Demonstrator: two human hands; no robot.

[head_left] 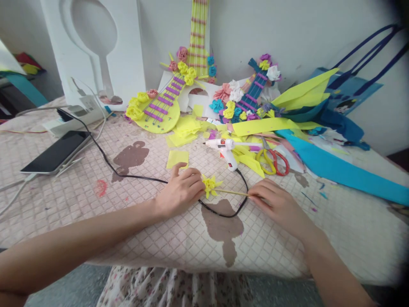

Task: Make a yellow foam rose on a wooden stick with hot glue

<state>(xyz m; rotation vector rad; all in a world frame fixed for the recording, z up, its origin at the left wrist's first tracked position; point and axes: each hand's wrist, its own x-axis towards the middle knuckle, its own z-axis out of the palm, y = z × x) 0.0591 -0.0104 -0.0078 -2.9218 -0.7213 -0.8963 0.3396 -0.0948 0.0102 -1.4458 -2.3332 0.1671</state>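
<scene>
Left hand (182,190) closed on one yellow flower (211,186), right hand (279,207) tight around one thin stick (232,192), one glue gun (228,155) beyond

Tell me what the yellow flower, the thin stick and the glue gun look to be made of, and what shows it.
Yellow flower: probably matte paper, perhaps crepe; its petals look thin and pointed.
Thin stick: likely bare wood or bamboo, going by its slim, straight, straw-coloured shaft.
Glue gun: its body seems hard plastic, white and smooth, with a moulded-looking shape.

matt paper flower (211,186), wooden stick (232,192), glossy phone (56,152)
</scene>
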